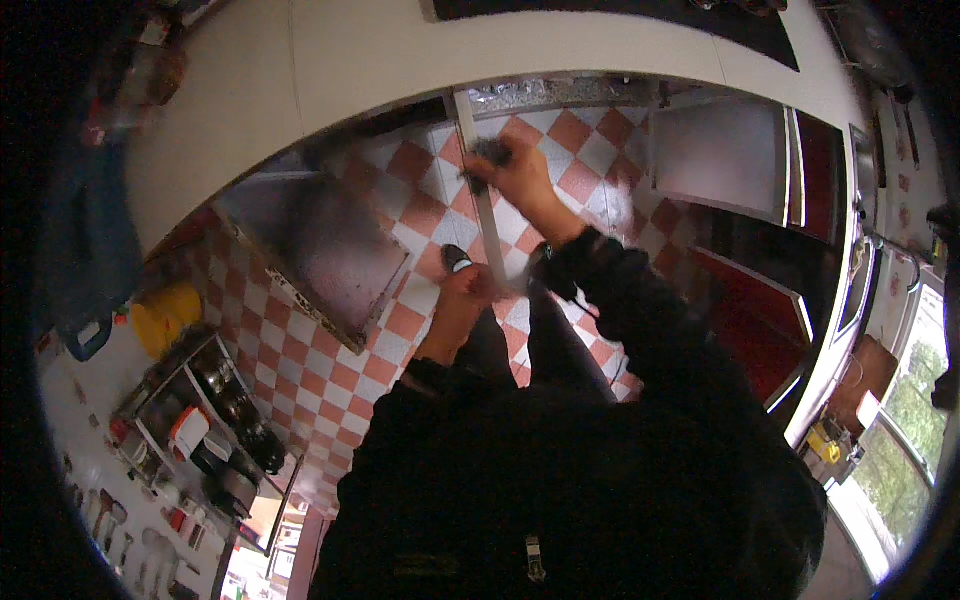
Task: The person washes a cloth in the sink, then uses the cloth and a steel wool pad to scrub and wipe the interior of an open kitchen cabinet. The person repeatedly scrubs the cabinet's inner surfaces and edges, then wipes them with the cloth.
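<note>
Before me stands a narrow pale strip point(484, 217), apparently the edge of an open cabinet door seen from above. My left hand point(466, 289) is closed on its near end. Higher up the strip, my right hand point(517, 176) holds a dark, fuzzy scouring pad point(491, 152) against it. The fingertips of both hands are partly hidden or blurred. My shoes stand on the checkered floor below.
A pale counter point(375, 60) curves overhead in the view. Open cabinet doors hang at the left point(322, 255) and right point(720, 157). Further right is a dark red panel point(750, 322). A dish rack point(202, 427) and a yellow container point(169, 319) are at far left.
</note>
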A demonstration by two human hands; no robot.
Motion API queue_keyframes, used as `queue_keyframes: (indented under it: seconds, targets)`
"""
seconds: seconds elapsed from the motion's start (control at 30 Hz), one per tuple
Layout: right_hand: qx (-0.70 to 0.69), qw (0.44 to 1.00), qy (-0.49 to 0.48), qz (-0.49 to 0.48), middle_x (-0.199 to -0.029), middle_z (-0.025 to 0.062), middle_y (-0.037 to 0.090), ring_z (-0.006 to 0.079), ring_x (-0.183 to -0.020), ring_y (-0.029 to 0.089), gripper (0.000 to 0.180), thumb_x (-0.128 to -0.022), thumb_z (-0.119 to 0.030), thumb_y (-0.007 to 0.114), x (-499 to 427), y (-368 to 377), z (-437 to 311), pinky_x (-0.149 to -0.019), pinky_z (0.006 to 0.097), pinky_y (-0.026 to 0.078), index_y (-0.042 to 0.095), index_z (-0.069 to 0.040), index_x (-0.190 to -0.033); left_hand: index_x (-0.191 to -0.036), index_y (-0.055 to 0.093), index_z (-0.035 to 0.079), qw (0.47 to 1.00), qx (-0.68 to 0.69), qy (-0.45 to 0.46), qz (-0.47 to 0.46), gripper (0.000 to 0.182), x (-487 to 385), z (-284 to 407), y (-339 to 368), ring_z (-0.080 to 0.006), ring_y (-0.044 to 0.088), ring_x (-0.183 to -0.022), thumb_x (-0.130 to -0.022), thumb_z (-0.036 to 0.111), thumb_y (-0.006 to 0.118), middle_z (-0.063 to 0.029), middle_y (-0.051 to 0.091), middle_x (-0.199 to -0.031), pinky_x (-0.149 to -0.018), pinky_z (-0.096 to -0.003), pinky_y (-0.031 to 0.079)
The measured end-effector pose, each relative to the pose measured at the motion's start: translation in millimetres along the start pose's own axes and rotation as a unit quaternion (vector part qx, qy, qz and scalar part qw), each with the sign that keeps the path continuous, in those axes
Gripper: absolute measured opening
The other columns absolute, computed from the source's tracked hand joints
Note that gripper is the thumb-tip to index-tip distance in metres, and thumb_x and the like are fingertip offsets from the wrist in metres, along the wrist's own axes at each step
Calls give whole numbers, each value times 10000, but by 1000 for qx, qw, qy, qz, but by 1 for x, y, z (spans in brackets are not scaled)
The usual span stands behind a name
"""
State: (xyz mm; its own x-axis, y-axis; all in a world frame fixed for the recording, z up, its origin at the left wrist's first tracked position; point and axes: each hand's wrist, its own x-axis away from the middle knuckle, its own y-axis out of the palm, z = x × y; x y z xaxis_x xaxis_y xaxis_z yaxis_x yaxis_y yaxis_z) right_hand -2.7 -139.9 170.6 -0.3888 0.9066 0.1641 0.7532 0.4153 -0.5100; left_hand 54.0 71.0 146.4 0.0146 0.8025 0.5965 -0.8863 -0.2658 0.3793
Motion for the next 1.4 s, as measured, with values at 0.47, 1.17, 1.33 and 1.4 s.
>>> queue_keyframes:
  seconds: [0.47, 1.17, 1.33, 1.4]
  targets:
    - [-195, 954, 211, -85, -685, 26, 628, 89, -500, 510, 334, -716, -274, 801, -8, 3, 8, -400, 232, 350, 663, -26, -893, -854, 611, 9, 999, 42, -1, 15, 124, 2, 12, 13, -133, 626, -767, -754, 34, 679, -69, 667, -817, -740, -267, 486]
    - [-240, 969, -47, -31, -828, 177, 689, 275, -745, 671, 468, -706, -416, 769, -75, 29, 42, -684, 379, 517, 682, 10, -879, -947, 601, -12, 1000, 15, -7, 15, 218, -4, -18, -9, -190, 648, -793, -751, -38, 692, -91, 661, -840, -780, -331, 532]
    - [-261, 960, -2, -105, -779, 158, 683, 231, -738, 670, 431, -726, -386, 769, 14, 14, 61, -666, 382, 514, 680, -2, -899, -940, 605, 3, 1000, -12, 6, 9, 247, -7, -22, -9, -175, 643, -798, -726, -37, 721, -85, 664, -852, -780, -316, 528]
    - [-129, 985, 22, -109, -716, 62, 675, 108, -661, 620, 294, -744, -252, 777, 74, -4, 52, -613, 279, 494, 674, -1, -856, -935, 607, 12, 999, 31, 3, 16, 247, -8, -20, -4, -170, 641, -806, -722, -37, 722, -77, 664, -853, -785, -314, 527]
